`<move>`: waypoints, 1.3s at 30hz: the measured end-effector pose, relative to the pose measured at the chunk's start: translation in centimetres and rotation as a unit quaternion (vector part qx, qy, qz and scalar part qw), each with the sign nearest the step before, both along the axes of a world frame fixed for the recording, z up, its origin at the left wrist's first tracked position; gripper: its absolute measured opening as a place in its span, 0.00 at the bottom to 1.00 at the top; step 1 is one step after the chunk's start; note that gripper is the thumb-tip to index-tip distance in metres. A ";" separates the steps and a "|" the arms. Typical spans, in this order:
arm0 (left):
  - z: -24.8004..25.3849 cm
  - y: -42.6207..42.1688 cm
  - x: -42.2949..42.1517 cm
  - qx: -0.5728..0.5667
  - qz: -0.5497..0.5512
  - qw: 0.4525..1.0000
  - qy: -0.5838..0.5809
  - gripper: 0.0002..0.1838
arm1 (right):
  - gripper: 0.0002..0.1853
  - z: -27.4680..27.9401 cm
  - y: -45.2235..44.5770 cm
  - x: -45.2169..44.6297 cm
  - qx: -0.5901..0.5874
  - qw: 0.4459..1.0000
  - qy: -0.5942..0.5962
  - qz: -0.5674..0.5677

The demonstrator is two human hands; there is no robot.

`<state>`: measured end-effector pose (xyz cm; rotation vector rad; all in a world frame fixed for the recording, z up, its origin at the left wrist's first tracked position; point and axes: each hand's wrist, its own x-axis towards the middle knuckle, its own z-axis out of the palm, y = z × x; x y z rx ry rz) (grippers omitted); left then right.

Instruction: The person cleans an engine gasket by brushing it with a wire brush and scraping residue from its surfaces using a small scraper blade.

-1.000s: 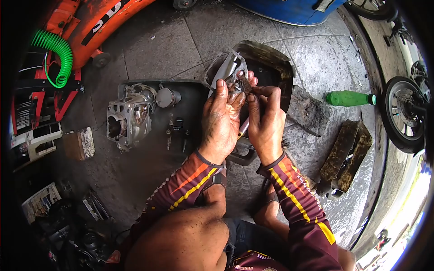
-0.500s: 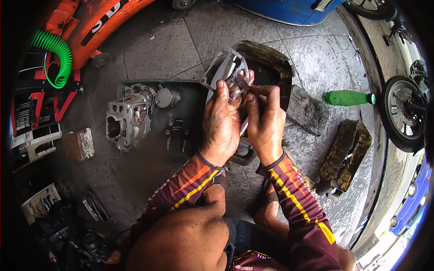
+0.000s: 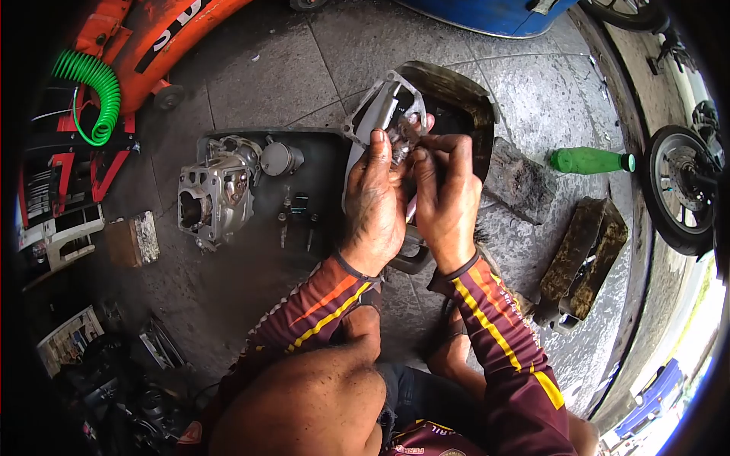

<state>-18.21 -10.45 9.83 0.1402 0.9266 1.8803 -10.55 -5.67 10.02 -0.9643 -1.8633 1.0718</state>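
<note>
My left hand (image 3: 374, 209) is wrapped round a small greasy metal part (image 3: 403, 139), its thumb pointing up. Close beside it, my right hand (image 3: 447, 199) pinches at the right side of that part; the fingertips hide what exactly they grip. Just beyond the fingers lies a silver metal cover (image 3: 372, 119) with bolt lugs, resting at a dark open pan (image 3: 487, 114). Left of my hands, a silver engine cylinder (image 3: 228, 190), a piston (image 3: 280, 159) and some bolts (image 3: 284, 220) lie on a dark tray (image 3: 323, 140).
A dark stone-like block (image 3: 521, 182), a green bottle (image 3: 589, 160) and a dirty metal box (image 3: 584, 262) are on the right, with a wheel (image 3: 682, 192) beyond. An orange machine (image 3: 152, 53), green coiled hose (image 3: 114, 91) and wooden block (image 3: 133, 241) are on the left.
My fingers have shifted slightly around the small part, and more of the silver cover shows above them. Outside at the far right, a blue vehicle has come into view and moved lower.
</note>
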 end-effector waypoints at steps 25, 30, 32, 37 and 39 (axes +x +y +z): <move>0.0 0.0 0.4 -0.017 -0.027 0.999 0.010 0.29 | 0.06 0.2 0.7 0.3 -0.010 1.000 -0.024 0.002; -0.3 -0.1 0.3 -0.006 -0.035 0.999 0.033 0.29 | 0.06 0.2 0.7 0.4 -0.033 0.999 -0.031 -0.005; -0.5 0.0 0.4 -0.026 -0.025 0.998 0.061 0.30 | 0.07 0.7 1.3 0.2 -0.036 0.999 -0.014 -0.019; -0.3 0.1 0.4 -0.009 -0.041 0.996 0.079 0.32 | 0.07 -0.1 0.8 0.6 -0.009 1.000 -0.019 0.007; -1.0 0.1 0.3 -0.028 -0.038 0.996 0.081 0.32 | 0.06 0.9 1.3 0.5 -0.057 0.998 -0.021 0.000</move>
